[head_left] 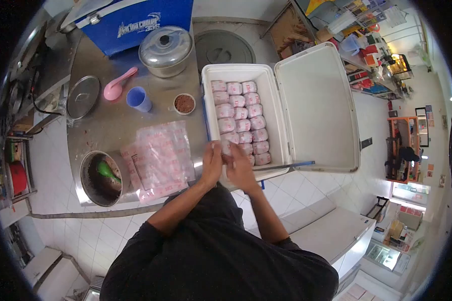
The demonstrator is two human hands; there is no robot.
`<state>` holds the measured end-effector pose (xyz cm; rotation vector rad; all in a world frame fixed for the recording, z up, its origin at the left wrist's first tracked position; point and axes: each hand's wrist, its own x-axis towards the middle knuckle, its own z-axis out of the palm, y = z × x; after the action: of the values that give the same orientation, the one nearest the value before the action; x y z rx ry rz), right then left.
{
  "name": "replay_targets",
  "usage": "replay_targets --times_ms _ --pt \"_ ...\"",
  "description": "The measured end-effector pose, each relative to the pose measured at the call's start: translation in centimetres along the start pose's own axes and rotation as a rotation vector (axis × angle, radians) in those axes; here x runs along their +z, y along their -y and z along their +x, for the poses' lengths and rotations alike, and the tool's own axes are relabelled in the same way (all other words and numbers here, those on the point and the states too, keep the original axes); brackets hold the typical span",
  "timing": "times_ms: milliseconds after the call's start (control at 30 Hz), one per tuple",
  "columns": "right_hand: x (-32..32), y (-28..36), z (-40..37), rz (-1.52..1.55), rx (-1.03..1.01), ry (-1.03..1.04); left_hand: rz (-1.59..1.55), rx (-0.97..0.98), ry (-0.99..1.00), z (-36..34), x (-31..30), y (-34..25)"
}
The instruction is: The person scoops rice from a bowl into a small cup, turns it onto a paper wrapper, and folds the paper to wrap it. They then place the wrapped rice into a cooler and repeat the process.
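Observation:
Both my hands meet over the near left corner of an open white cooler box (281,125). Between them is a small pink-and-white printed wrapped packet (226,147), partly covered by the fingers. My left hand (213,163) is closed on its left side, and my right hand (239,168) closes round its right side. Inside the box lie several rows of similar wrapped packets (241,113). Left of my hands, a stack of pink printed plastic sheets (163,158) lies on the steel table (105,135).
A pot (87,181) with a green utensil (107,170) stands near the table's front edge. Farther back are a small brown-filled cup (184,104), blue cup (139,99), pink ladle (114,90), round lid (84,97), lidded pot (166,57) and blue cooler (135,25). The box's lid (319,108) hangs open rightward.

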<state>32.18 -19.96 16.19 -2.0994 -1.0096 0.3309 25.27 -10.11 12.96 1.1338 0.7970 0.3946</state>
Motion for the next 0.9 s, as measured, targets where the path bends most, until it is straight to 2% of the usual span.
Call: replay_targets --times_ms 33,67,133,167,200,300,333,433,467,567,667,767,833,900 --pt "-1.3 -2.7 1.3 0.103 0.0 0.041 0.025 0.033 0.001 1.4 1.7 0.2" --pt "-2.9 -4.8 2.9 0.132 0.04 0.049 0.07 -0.05 0.051 2.9 2.7 -0.1" --pt "-5.1 -8.6 7.7 0.187 0.111 0.076 0.089 0.067 -0.059 5.9 5.3 2.7" --pt "-4.6 -11.1 10.7 0.116 -0.007 -0.011 0.099 0.128 -0.117 7.5 6.4 4.4" --pt "-3.9 -13.2 13.6 0.047 -0.121 -0.099 0.381 0.249 -0.134 8.6 7.3 5.5" --pt "-2.4 -15.2 22.1 -0.21 -0.207 0.161 1.162 0.561 -0.037 10.7 8.2 5.7" --pt "-0.5 -16.5 24.4 -0.319 -0.265 0.22 1.238 0.46 0.058 11.4 8.0 7.1" --pt "2.1 -17.7 27.8 -0.285 -0.327 0.616 1.395 0.32 0.037 11.7 8.3 8.7" --pt "3.0 -18.4 28.8 -0.282 -0.271 0.712 1.405 0.322 0.027 11.6 8.2 9.0" --pt "4.1 -20.1 29.9 -0.054 -0.212 0.791 1.424 0.325 0.006 11.2 8.2 9.2" --pt "5.5 -21.4 30.0 -0.085 -0.192 0.798 1.498 0.337 0.027 11.6 8.5 8.2" --pt "5.1 -20.9 29.0 -0.087 -0.253 0.694 1.625 0.335 0.088 11.9 8.6 7.4" --pt "4.4 -20.4 28.1 -0.129 -0.297 0.534 1.616 0.314 0.069 12.2 8.9 7.6" --pt "3.7 -19.3 26.6 -0.08 -0.291 0.354 1.465 0.345 0.09 11.9 8.5 7.5"
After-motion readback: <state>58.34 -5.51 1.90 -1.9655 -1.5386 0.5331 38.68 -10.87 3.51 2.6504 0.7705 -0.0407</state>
